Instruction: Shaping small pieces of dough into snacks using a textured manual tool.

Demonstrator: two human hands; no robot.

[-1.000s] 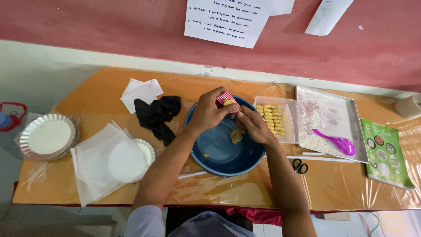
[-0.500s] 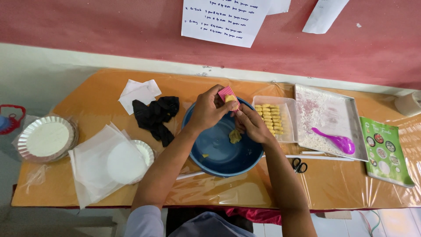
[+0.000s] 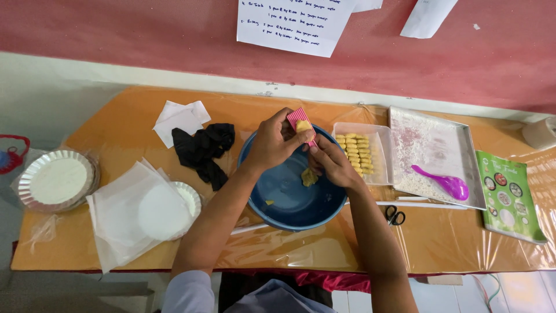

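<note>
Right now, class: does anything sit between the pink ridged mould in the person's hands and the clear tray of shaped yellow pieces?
Nothing visible does. The pink ridged mould, held by the left hand and right hand above the blue bowl, has only open space before the clear tray to its right.

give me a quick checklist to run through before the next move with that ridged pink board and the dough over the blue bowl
1. Left hand grips the ridged pink board: ok.
2. Right hand fingers at the yellow dough piece on the board: ok.
3. Both hands above the round blue plastic bowl, so scraps fall in: ok.
4. Dough lump left in the bowl: ok.
5. Space in the clear plastic tray of shaped yellow pieces: ok, right part bare.
6. Dough fully pressed on the ridges: cannot tell.
</note>
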